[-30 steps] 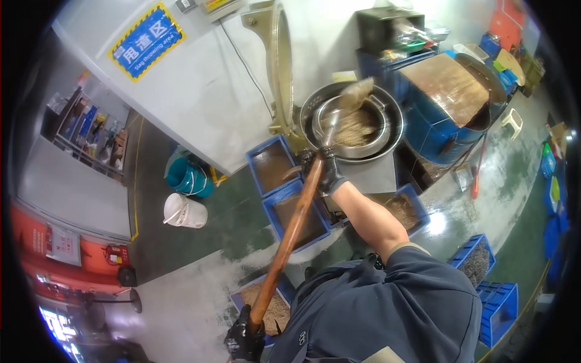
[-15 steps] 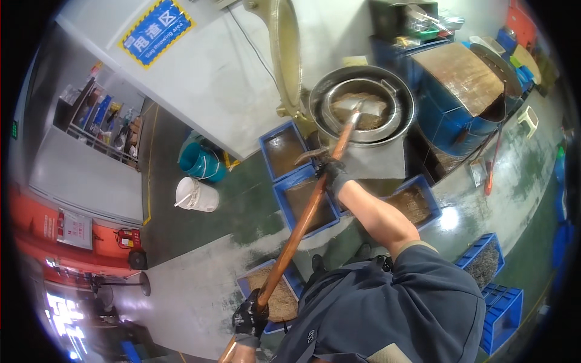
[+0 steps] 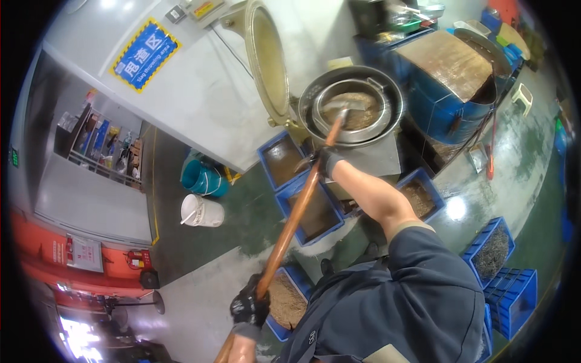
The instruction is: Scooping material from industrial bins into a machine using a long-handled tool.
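Note:
Both gloved hands grip a long wooden-handled shovel point(image 3: 294, 219), which slants from the lower left up to the right. My left hand point(image 3: 250, 300), in a black glove, is closed round the lower part of the handle. Farther up, my right hand point(image 3: 327, 163) is closed round the handle near its metal end. The flat metal blade point(image 3: 351, 104) is inside a round steel basket point(image 3: 322, 120), over brown chip-like material point(image 3: 364, 118). A wider steel drum point(image 3: 307, 104) surrounds that basket. Its thick round lid point(image 3: 270, 63) stands raised on the left.
Blue crates point(image 3: 315, 237) stand by the drum's base, and another crate point(image 3: 283, 331) of brown chips sits beside my left hand. White point(image 3: 209, 213) and teal buckets point(image 3: 204, 178) are at left. A large blue container point(image 3: 451, 115) stands right; more crates point(image 3: 509, 302) lie lower right.
The view has shifted a little. The shovel's blade has moved slightly left within the basket and looks tilted more edge-on. Both hands keep their hold on the handle.

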Action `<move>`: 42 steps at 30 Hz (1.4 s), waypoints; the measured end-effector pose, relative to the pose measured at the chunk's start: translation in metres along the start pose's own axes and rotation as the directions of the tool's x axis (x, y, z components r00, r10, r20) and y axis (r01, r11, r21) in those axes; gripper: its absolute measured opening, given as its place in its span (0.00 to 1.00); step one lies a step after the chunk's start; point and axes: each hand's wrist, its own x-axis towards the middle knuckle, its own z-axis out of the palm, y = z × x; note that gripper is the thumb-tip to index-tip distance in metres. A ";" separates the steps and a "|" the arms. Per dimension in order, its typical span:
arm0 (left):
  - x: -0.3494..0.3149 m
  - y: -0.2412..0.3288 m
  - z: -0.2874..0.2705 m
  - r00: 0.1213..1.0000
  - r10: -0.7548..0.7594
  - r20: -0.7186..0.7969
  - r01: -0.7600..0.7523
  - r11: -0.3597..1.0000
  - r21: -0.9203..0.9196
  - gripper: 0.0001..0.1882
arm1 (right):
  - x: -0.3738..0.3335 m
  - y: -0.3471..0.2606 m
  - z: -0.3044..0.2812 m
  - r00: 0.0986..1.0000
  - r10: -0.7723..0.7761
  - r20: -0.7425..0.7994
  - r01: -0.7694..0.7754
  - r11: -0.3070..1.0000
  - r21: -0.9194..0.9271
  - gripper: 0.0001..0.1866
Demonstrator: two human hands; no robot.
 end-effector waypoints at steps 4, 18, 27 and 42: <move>0.013 0.005 -0.013 0.992 0.088 -0.089 -0.086 0.996 0.035 0.20 | 0.012 -0.019 -0.011 0.990 -0.133 0.055 0.134 0.991 -0.024 0.15; -0.054 -0.144 -0.050 0.994 -0.099 0.056 0.113 0.848 -0.517 0.21 | -0.107 0.066 0.082 0.988 -0.145 0.061 0.132 0.974 0.183 0.11; -0.044 -0.120 -0.043 0.991 0.109 -0.080 -0.108 0.994 0.011 0.18 | -0.073 0.103 0.060 0.999 -0.037 0.031 0.026 0.950 0.310 0.14; 0.027 -0.224 0.133 0.879 0.127 0.459 0.013 0.957 -0.290 0.15 | -0.211 0.141 -0.069 0.908 -0.379 0.181 0.275 0.862 0.426 0.12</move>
